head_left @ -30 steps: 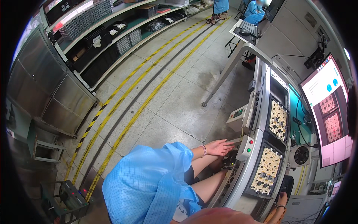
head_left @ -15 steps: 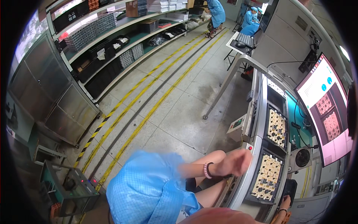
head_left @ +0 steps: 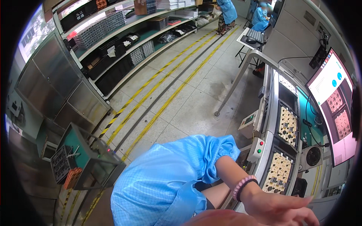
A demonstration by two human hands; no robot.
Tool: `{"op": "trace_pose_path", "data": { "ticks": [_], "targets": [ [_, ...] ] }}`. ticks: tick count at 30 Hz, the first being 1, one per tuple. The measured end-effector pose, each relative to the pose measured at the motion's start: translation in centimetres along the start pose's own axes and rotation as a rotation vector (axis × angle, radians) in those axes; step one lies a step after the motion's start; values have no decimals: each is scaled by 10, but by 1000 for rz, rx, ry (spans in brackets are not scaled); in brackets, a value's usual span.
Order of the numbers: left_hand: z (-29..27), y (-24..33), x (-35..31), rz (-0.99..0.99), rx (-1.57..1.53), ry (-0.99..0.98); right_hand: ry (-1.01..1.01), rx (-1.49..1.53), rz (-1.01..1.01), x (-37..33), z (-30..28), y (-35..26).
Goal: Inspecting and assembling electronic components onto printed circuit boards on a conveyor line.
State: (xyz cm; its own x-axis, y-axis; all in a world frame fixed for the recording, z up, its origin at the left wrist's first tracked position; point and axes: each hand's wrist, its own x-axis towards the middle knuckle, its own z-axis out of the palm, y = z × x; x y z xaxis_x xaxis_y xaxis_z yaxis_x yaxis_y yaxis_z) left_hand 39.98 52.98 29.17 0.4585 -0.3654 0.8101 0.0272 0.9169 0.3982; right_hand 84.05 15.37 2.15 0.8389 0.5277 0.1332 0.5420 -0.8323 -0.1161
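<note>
My left hand [head_left: 277, 207], with a pink beaded bracelet and a dark band at the wrist, reaches across to the lower right. Its thumb and fingers are stretched apart, and I see nothing held in them. Just beyond it lies the nearer cream fixture plate [head_left: 279, 171], set in a dark tray and carrying small black and grey parts. A similar cream plate [head_left: 287, 126] sits farther along the machine. Beside the hand, a black bin [head_left: 300, 187] shows partly. My right hand is out of sight.
A control box [head_left: 257, 153] with red and green buttons edges the machine. A curved monitor [head_left: 327, 116] and a round fan [head_left: 312, 156] stand at the right. At the left are shelves [head_left: 113, 56] and a metal-framed stand [head_left: 88, 150]. A co-worker [head_left: 227, 15] stands in the aisle.
My left hand has moved right and nearer, its fingers opening out. My right hand, seen earlier by the black bin, has left the view. The whole view has shifted.
</note>
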Motion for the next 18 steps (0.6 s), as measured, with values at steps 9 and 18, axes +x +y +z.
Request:
{"op": "trace_pose_path", "data": {
  "ticks": [9,18],
  "targets": [
    [-1,-9,13,50,-162,-145,-2,37,-36,-2,11,10],
    [-9,-14,10,-40,-247,-127,17,54,-70,-2,8,21]
  ]
}}
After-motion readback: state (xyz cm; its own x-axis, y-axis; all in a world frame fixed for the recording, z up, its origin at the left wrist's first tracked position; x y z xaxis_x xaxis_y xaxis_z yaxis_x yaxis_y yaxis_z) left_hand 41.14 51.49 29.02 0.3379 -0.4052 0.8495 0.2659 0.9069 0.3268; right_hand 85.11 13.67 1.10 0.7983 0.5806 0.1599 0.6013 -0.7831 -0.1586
